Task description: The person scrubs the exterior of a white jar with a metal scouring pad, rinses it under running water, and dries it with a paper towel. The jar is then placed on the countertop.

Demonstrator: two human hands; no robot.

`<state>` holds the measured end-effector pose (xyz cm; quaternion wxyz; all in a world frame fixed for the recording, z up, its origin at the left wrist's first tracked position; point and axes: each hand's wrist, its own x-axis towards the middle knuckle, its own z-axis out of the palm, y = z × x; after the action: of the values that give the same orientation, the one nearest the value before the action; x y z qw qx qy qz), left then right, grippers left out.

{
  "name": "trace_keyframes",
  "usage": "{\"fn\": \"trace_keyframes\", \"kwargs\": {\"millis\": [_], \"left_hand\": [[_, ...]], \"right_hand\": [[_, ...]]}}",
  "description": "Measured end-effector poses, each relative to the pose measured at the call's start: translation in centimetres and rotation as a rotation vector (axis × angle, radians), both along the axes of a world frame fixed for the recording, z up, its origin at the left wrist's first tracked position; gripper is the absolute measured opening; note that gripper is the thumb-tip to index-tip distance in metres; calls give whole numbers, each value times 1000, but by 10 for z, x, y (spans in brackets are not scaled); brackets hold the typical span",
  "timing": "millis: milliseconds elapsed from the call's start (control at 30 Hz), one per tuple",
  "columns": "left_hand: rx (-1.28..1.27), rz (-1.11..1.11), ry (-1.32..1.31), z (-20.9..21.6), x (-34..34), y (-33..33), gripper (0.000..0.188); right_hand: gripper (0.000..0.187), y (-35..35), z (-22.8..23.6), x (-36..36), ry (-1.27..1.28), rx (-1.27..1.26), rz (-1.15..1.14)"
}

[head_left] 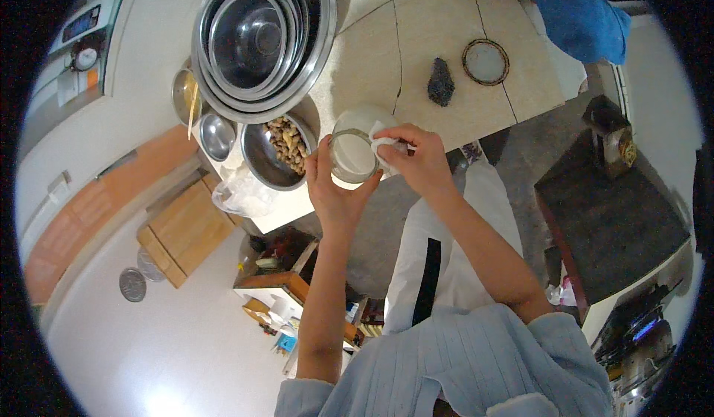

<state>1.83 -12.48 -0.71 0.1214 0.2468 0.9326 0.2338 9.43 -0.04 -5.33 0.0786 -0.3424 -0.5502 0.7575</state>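
My left hand is wrapped round a clear glass jar that is tilted with its round mouth toward me. The jar is over the table's near edge. In my right hand a crumpled white tissue or cloth is pinched, pressed against the right side of the jar's rim. Beyond my right hand, a dark grey, rough scouring pad lies on the table. To its right is a round, pale disc with a dark rim, like a jar lid.
Nested steel bowls stand at the back left. Nearer are a steel bowl of what look like peanuts, a small steel bowl and a clear plastic bag. Blue cloth hangs at the far right. A dark-topped cabinet stands right.
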Motion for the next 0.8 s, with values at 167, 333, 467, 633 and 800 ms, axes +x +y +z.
{"fn": "trace_keyframes", "kwargs": {"millis": [167,333,467,633,800], "left_hand": [[12,-28,-8,1,-3,-1,84],[-12,-55,3,5,-5,-1,87],[-26,-186,5,4,-8,0,87],[-17,-214,-69,9,-15,4,84],[-72,-335,-106,14,-31,2,84]], "right_hand": [[19,12,-1,-19,-4,165,95],[19,32,-3,-43,20,219,324],[20,33,-4,-74,59,531,483],[17,47,-14,-65,114,116,297],[19,49,-29,-6,68,-300,-86]]}}
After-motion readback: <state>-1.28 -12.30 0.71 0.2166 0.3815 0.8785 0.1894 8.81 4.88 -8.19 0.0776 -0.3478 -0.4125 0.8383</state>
